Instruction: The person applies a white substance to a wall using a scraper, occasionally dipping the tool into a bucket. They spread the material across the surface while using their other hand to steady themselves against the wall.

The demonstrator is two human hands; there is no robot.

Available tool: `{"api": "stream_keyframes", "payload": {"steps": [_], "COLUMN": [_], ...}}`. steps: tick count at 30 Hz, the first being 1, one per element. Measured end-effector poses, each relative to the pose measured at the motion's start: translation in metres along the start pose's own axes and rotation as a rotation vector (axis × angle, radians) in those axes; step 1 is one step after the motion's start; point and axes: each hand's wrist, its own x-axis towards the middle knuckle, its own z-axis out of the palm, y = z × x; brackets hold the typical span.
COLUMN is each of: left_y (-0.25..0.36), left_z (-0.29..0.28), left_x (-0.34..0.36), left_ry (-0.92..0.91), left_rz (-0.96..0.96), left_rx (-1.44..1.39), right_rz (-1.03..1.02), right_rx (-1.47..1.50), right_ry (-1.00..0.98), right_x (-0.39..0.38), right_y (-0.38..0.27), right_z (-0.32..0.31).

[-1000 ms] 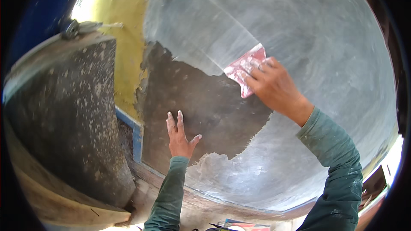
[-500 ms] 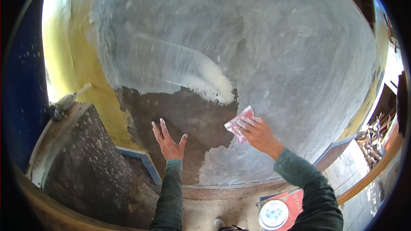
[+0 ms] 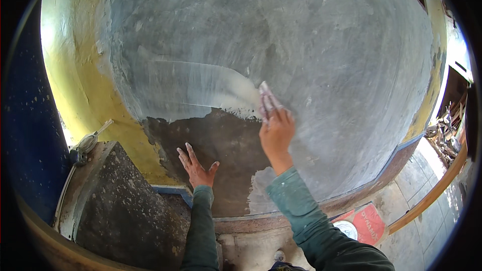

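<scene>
A grey-coated wall [image 3: 331,70] fills most of the view, with a darker brown, uncoated-looking patch [image 3: 221,140] low in its middle. My left hand [image 3: 199,171] is spread open over that dark patch, fingers pointing up and nothing in it; whether it presses on the wall I cannot tell. My right hand [image 3: 279,133] grips a thin, flat pink-and-white piece [image 3: 262,90], now turned nearly edge-on and partly hidden by the fingers. The piece is at the right end of a wet whitish smear [image 3: 237,86] just above the dark patch. Whitish residue coats my fingertips.
A dark speckled block [image 3: 130,195] stands at lower left, with a bundled cable [image 3: 86,143] on top. Yellow paint [image 3: 75,65] borders the wall at left. Behind my right arm, a round white container [image 3: 345,229] sits by a red sack [image 3: 370,225] on the floor.
My right hand has swept up and left with the pink-and-white piece, from the dark patch's right edge to the smear. The thick white deposit looks spread thinner. My left hand stays spread.
</scene>
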Motion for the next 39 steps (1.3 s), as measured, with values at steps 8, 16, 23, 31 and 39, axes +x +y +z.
{"api": "stream_keyframes", "payload": {"steps": [8,16,23,31,39], "left_y": [-0.015,-0.022,-0.029,-0.030,-0.024], "left_z": [-0.012,-0.026,-0.023,-0.024,-0.023], "left_x": [0.001,0.001,0.002,0.003,0.004], "left_ry": [-0.072,-0.156,-0.142,-0.159,-0.191], "left_rz": [0.046,0.067,0.102,0.069,0.066], "left_rx": [-0.042,-0.066,-0.080,-0.056,-0.055], "right_rz": [-0.255,0.087,-0.100,-0.217,-0.043], "right_rx": [0.230,0.085,0.052,0.227,0.033], "right_ry": [-0.304,0.147,0.073,-0.148,0.114], "right_x": [-0.086,0.023,-0.001,-0.036,0.046], "right_y": [-0.050,0.010,-0.070,-0.064,-0.059], "right_z": [0.023,-0.005,0.029,0.023,0.020]}}
